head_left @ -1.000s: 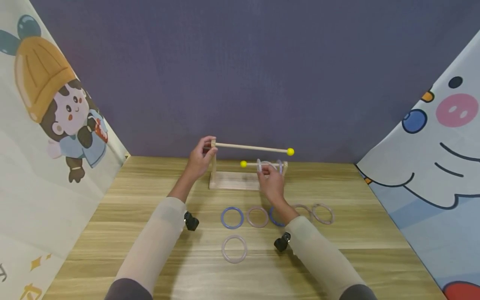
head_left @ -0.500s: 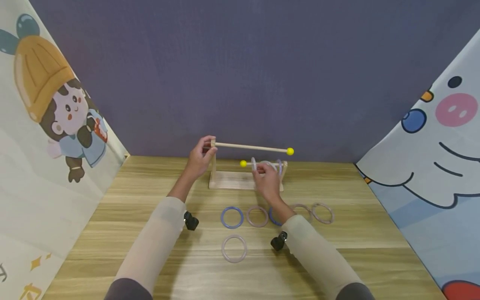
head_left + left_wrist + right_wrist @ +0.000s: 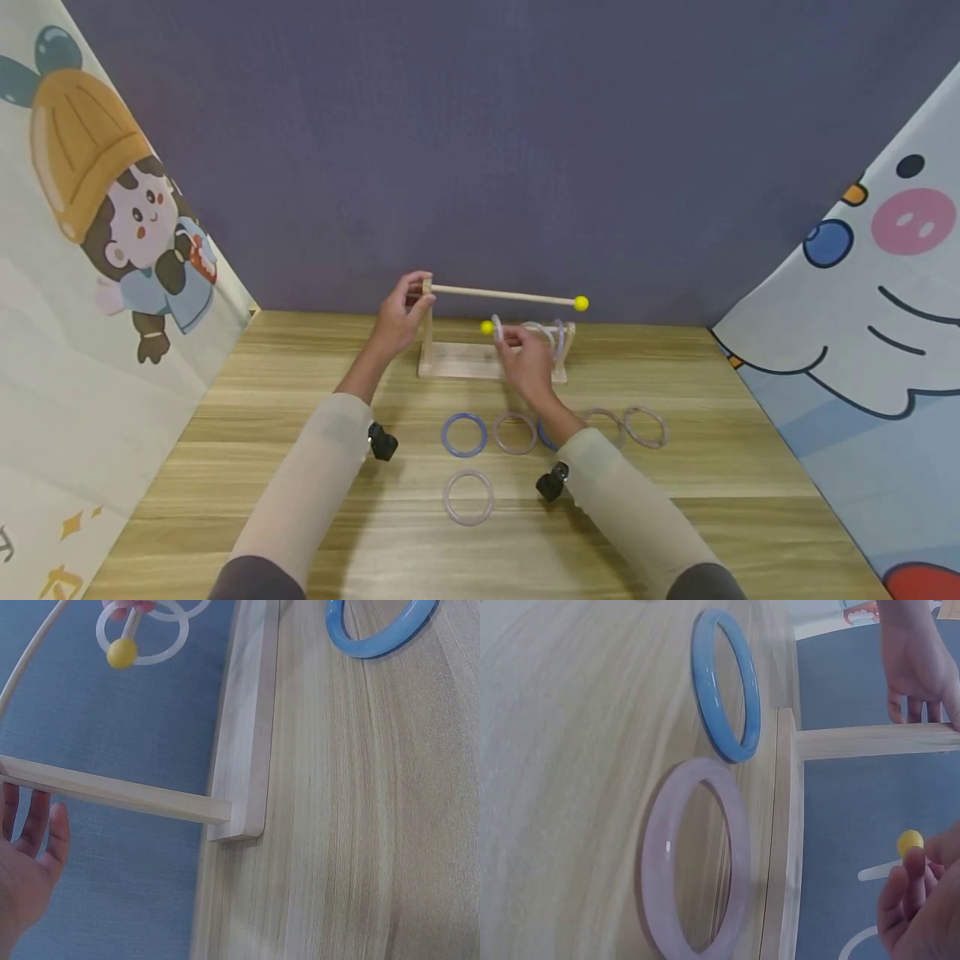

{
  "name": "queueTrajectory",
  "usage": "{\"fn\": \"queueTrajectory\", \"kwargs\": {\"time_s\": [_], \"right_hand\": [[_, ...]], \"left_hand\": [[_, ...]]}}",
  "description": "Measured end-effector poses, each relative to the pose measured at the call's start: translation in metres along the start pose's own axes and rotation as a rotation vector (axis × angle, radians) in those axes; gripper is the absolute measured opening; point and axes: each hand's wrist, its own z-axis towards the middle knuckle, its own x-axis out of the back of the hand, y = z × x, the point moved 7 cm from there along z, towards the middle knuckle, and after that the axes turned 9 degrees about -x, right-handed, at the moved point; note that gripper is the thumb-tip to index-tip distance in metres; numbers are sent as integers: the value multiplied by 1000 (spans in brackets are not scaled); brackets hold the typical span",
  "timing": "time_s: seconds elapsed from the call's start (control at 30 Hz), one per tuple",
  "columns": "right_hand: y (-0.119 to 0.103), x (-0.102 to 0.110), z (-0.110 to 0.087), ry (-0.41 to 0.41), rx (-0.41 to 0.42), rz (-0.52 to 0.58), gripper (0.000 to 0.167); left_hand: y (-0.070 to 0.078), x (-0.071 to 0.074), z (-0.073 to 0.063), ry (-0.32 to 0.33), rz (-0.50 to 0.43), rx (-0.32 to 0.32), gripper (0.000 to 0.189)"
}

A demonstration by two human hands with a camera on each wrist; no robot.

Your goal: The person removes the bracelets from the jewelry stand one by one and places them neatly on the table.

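A wooden stand [image 3: 465, 360] has an upper rod [image 3: 502, 294] and a shorter lower rod, each tipped with a yellow ball [image 3: 487, 327]. My left hand [image 3: 397, 321] holds the top of the stand's left post [image 3: 112, 791] between thumb and fingers. With its fingertips my right hand [image 3: 528, 362] pinches a whitish bangle [image 3: 497, 327], which hangs around the lower rod close to its ball. Another whitish bangle [image 3: 196, 609] and a purple bangle [image 3: 559, 337] hang on the same rod nearer its post. My right hand partly hides the lower rod.
Several bangles lie on the wooden table [image 3: 300, 500] before the stand: a blue bangle [image 3: 464, 435], a pink bangle [image 3: 514, 433], a pale bangle [image 3: 468, 497] and others at right. My right forearm partly covers another blue bangle [image 3: 546, 433]. A dark wall stands behind.
My right hand has slid the whitish bangle leftward along the lower rod, toward the yellow ball. The left hand keeps its place on the post.
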Motion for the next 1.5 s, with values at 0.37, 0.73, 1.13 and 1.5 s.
{"fn": "queueTrajectory", "kwargs": {"time_s": [0.37,0.73,1.13,1.5], "right_hand": [[-11,-10,0,-32,64,13,18],[-13,-15,2,-54,82,14,21],[-5,-14,1,-112,89,36,20],[-3,-4,-10,-176,140,66,20]], "left_hand": [[-4,0,2,17,-8,10,42],[-5,0,5,23,14,5,40],[-7,-1,7,21,33,22,40],[-8,-2,8,21,35,21,40]]}}
